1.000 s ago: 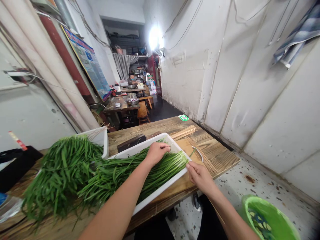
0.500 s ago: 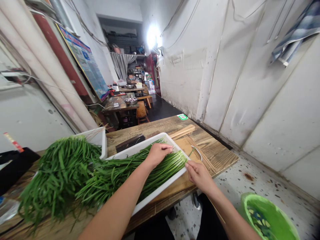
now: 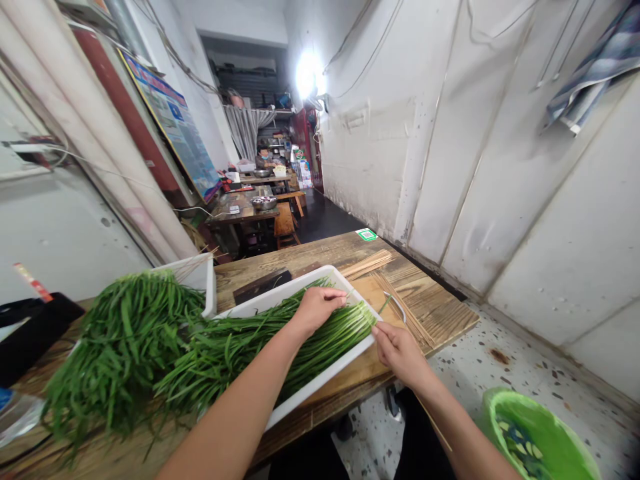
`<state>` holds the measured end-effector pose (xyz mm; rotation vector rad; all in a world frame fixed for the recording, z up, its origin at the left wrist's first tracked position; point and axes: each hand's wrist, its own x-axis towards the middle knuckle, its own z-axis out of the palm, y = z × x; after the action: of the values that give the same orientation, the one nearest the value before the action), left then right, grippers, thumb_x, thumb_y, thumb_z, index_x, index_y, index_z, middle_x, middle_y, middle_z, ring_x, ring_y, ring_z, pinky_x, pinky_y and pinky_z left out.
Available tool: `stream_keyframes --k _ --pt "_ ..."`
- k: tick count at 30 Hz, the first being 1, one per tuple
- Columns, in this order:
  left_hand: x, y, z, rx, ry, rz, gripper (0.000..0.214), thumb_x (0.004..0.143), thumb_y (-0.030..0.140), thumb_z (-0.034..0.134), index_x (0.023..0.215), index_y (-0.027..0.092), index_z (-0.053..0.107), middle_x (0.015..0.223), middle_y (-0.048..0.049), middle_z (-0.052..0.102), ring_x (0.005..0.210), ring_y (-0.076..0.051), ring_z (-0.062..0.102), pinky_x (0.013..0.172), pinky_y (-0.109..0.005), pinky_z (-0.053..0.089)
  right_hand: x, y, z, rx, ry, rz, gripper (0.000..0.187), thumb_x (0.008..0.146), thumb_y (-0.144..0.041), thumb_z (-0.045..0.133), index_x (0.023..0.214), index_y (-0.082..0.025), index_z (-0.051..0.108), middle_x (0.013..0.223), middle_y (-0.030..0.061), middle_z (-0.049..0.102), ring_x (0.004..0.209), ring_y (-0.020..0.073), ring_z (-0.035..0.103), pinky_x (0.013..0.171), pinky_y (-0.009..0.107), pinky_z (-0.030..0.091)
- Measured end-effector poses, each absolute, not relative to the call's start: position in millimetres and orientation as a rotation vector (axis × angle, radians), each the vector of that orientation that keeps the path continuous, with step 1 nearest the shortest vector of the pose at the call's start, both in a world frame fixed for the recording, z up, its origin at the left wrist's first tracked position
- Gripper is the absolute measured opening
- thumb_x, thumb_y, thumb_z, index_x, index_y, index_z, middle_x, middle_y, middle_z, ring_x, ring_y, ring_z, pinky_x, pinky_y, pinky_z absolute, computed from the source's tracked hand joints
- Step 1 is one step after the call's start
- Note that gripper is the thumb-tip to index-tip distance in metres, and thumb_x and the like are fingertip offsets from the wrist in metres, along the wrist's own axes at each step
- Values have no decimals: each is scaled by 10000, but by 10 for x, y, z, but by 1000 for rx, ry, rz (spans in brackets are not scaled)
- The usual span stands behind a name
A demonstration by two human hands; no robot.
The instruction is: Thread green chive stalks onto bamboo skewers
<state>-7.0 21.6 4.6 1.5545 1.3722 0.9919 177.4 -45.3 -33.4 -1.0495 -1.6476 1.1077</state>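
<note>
Long green garlic chives lie in a white plastic tray, their pale cut ends toward its right corner. My left hand is over the chives, thumb and fingers pinched; a small pale stalk end seems to stick out of the pinch. At the tray's right corner, beside the chive ends, my right hand is closed. A thin bamboo skewer runs back from it under the wrist; its front end is hidden. A second white tray on the left bears a heaped pile of chives.
Bamboo skewers lie beyond the tray, on the wooden table near a wooden board. A dark block sits behind the tray. A green bucket stands on the floor at right. Far back, a person is behind another table.
Both hands keep nearly the same place and pinch. The view has shifted slightly, and a person has come into sight at the far back.
</note>
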Motion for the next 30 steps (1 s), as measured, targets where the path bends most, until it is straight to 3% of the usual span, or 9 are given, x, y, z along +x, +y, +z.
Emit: stream_keyframes --k 16,22,27,30 --pt "-70 214 47 1596 1384 960 266 672 230 655 904 128 735 863 -60 743 815 -212 668 817 -321 487 1770 -465 -293 -1055 -1625 1119 373 878 -488 419 626 -215 388 412 -79 356 374 86 311 401 218 277" --pt "-66 176 69 1813 1348 924 217 711 237 622 883 186 743 924 -40 736 860 -201 667 862 -317 479 1745 -466 -299 -1048 -1607 1102 390 874 -510 424 622 -215 388 407 -78 360 372 87 321 396 217 275" --pt "-118 166 140 2151 1147 821 265 741 144 540 896 217 743 988 -29 723 931 -182 653 899 -291 459 1731 -461 -353 -1051 -1594 1089 390 886 -507 412 628 -217 374 415 -78 357 378 88 319 401 222 271" --pt "-212 191 218 2221 1305 814 360 740 76 468 921 232 737 1036 -19 708 979 -177 632 916 -291 437 1748 -463 -375 -1045 -1598 1081 395 883 -518 418 629 -220 371 422 -81 333 381 91 310 397 224 265"
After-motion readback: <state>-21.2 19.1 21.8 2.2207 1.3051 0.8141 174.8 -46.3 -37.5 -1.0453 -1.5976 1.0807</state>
